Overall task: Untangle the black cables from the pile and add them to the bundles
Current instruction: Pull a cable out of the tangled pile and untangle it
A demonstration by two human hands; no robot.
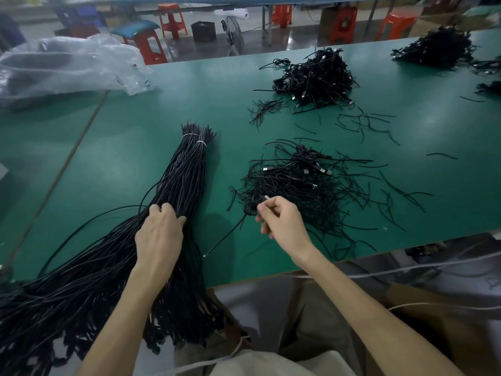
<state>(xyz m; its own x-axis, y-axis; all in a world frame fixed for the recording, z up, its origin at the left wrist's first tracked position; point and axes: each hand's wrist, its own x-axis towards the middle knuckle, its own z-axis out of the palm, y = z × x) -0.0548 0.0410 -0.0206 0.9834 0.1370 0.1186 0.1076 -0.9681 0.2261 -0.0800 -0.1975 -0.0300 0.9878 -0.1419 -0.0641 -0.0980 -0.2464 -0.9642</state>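
Observation:
Long black cable bundles [187,164], tied near the far end with white ties, lie on the green table [135,147] and hang over its near edge. My left hand [160,232] rests on them with its fingers curled around the strands. A tangled pile of black cables [301,185] with silver plugs lies to the right. My right hand [282,221] is at the pile's near left edge, pinching one black cable [230,234] near its plug end; that cable trails down-left over the table.
A second tangled pile [317,77] sits further back, and a third [436,47] at the far right. Short black wire ties [363,123] are scattered between them. A crumpled clear plastic bag [67,66] lies far left. Orange stools [173,20] stand beyond the table.

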